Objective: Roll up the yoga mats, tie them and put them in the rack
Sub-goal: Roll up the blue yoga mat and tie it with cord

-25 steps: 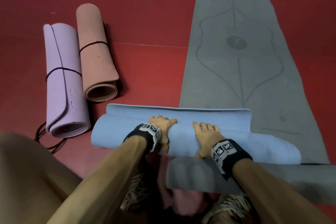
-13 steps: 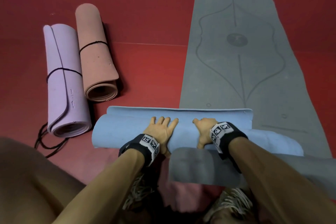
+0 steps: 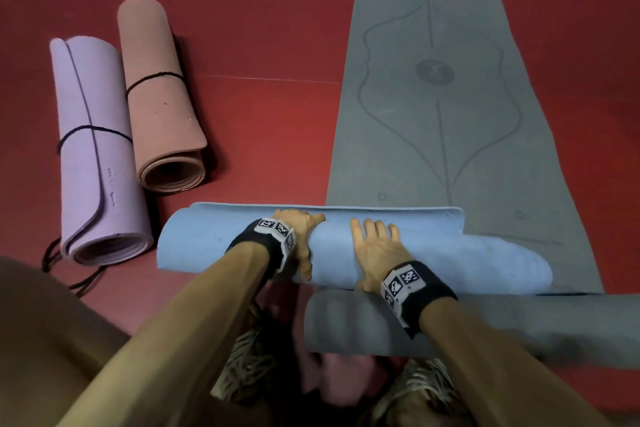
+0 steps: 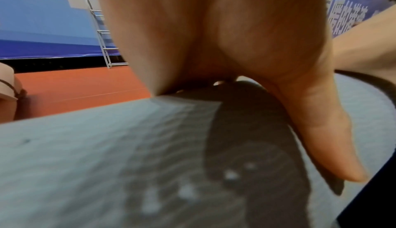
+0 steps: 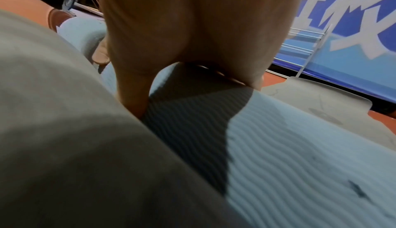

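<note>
A light blue yoga mat (image 3: 207, 243) lies rolled crosswise on the red floor in front of me, its loose edge along the far side. My left hand (image 3: 304, 232) grips the roll near its middle, fingers curled over the far side and thumb on the near side. The left wrist view shows that thumb lying on the ribbed blue mat (image 4: 85, 147). My right hand (image 3: 375, 244) presses flat on top of the roll with straight, spread fingers. Its thumb is tucked between the blue mat (image 5: 300, 147) and a grey roll (image 5: 64, 130).
A grey mat (image 3: 450, 114) lies unrolled at the far right, with the grey roll (image 3: 363, 322) at my feet. A purple rolled mat (image 3: 97, 156) and a pink rolled mat (image 3: 159, 104), each tied with black cord, lie left. A metal rack (image 4: 102, 33) stands by the blue wall.
The hands have swapped roles on the blue roll: the left, flat half a second ago, now curls over the far side, and the right has drawn back and flattened.
</note>
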{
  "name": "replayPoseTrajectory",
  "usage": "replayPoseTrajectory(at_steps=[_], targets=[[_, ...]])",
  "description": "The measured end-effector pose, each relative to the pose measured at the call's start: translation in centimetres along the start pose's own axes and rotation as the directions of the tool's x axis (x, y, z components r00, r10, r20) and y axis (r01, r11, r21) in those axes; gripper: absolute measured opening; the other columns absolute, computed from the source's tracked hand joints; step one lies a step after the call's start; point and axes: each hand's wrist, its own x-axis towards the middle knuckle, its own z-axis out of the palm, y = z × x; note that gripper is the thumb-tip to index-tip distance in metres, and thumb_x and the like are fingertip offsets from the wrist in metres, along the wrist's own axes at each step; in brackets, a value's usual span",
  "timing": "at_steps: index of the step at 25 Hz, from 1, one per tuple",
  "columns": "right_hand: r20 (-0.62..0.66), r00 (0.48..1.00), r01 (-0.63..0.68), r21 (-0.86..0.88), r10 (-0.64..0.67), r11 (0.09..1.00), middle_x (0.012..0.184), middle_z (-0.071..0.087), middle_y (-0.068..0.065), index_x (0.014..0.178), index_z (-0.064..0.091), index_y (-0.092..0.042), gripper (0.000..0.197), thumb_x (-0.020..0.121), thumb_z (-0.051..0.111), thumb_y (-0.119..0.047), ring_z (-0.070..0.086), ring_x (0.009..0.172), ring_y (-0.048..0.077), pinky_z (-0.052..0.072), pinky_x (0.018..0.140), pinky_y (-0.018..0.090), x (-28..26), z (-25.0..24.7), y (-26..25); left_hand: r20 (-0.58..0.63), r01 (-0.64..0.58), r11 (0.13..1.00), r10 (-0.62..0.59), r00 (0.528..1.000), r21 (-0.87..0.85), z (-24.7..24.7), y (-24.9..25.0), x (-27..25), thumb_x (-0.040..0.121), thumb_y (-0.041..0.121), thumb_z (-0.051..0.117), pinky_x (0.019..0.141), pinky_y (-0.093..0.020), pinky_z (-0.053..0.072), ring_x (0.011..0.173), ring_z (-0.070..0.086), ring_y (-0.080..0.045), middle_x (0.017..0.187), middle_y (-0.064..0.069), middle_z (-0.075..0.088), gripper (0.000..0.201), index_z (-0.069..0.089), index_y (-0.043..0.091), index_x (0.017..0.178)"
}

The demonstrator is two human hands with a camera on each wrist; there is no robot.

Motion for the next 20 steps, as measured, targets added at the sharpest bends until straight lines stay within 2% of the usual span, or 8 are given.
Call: replayPoseTrajectory(at_steps=[3,5,7,10,14,16,18,20], targets=[[0.003,1.000,-0.001,0.040,0.001,0.999,0.135,0.040,0.012,0.148,0.017,-0.008,0.112,0.064,0.082,-0.044,0.040,0.123,0.031,0.028,0.108,0.045,0.5,-0.1,0.2,0.010,0.030,0.999,-0.030,0.999,0.041,0.4,0.2,0.1,0.040,0.048,0.092,0.104,-0.046,0.038,0.117,0.051,-0.026,0.121,-0.001,0.054,0.105,0.039,0.033,0.129],[0.016,1.000,0.018,0.047,-0.019,0.999,0.125,0.047,0.011,0.136,0.030,-0.009,0.096,0.062,0.082,-0.042,0.046,0.115,0.029,0.033,0.101,0.041,0.8,-0.6,0.6,-0.014,0.042,0.996,-0.041,0.999,0.078,1.2,0.6,-0.4,0.047,0.049,0.089,0.107,-0.048,0.028,0.124,0.044,-0.028,0.130,-0.005,0.047,0.110,0.030,0.029,0.138],[0.073,0.996,0.055,0.030,-0.057,0.998,0.117,0.053,0.011,0.125,0.038,-0.010,0.086,0.060,0.083,-0.042,0.050,0.109,0.028,0.035,0.096,0.037,1.2,-1.2,0.8,-0.015,0.039,0.997,-0.038,0.999,0.065,1.7,0.7,-1.1,0.053,0.050,0.088,0.110,-0.048,0.026,0.127,0.042,-0.030,0.133,-0.006,0.044,0.111,0.027,0.026,0.142],[0.206,0.974,0.073,0.098,-0.091,0.993,0.115,0.061,0.010,0.125,0.044,-0.010,0.088,0.054,0.088,-0.039,0.056,0.107,0.029,0.041,0.096,0.036,2.3,-2.3,1.2,-0.019,0.045,0.997,-0.044,0.999,0.067,2.7,1.1,-2.1,0.058,0.049,0.086,0.112,-0.050,0.022,0.135,0.036,-0.031,0.142,-0.007,0.037,0.116,0.020,0.024,0.149],[0.317,0.945,0.028,0.161,-0.079,0.987,0.111,0.067,0.005,0.118,0.051,-0.015,0.087,0.046,0.092,-0.040,0.064,0.099,0.027,0.049,0.082,0.031,3.3,-3.2,1.5,-0.111,0.048,0.984,-0.029,0.993,0.174,4.4,1.9,-2.6,0.061,0.052,0.084,0.115,-0.055,0.018,0.139,0.028,-0.033,0.152,-0.012,0.027,0.127,0.006,0.015,0.153],[0.338,0.939,0.009,0.145,-0.058,0.989,0.120,0.063,0.007,0.126,0.046,-0.013,0.091,0.051,0.091,-0.037,0.062,0.107,0.029,0.049,0.089,0.035,3.0,-3.0,1.1,-0.117,0.024,0.989,-0.007,0.993,0.145,4.2,1.7,-2.6,0.060,0.050,0.083,0.113,-0.054,0.021,0.137,0.031,-0.033,0.150,-0.012,0.031,0.122,0.010,0.017,0.152],[0.321,0.946,-0.018,0.165,-0.036,0.986,0.137,0.050,0.012,0.141,0.032,-0.009,0.104,0.059,0.090,-0.035,0.049,0.127,0.032,0.037,0.105,0.043,2.3,-2.6,0.8,-0.080,0.018,0.996,-0.012,0.997,0.085,3.1,1.4,-2.4,0.055,0.049,0.086,0.110,-0.052,0.024,0.132,0.037,-0.031,0.145,-0.009,0.039,0.118,0.020,0.022,0.149],[0.262,0.964,0.005,0.171,-0.050,0.985,0.144,0.039,0.012,0.146,0.023,-0.006,0.109,0.064,0.087,-0.039,0.038,0.135,0.032,0.028,0.112,0.047,1.6,-2.1,0.5,-0.036,0.041,0.999,-0.041,0.999,0.002,1.9,1.3,-1.8,0.048,0.047,0.091,0.107,-0.053,0.026,0.127,0.043,-0.030,0.135,-0.003,0.048,0.111,0.032,0.028,0.141]])
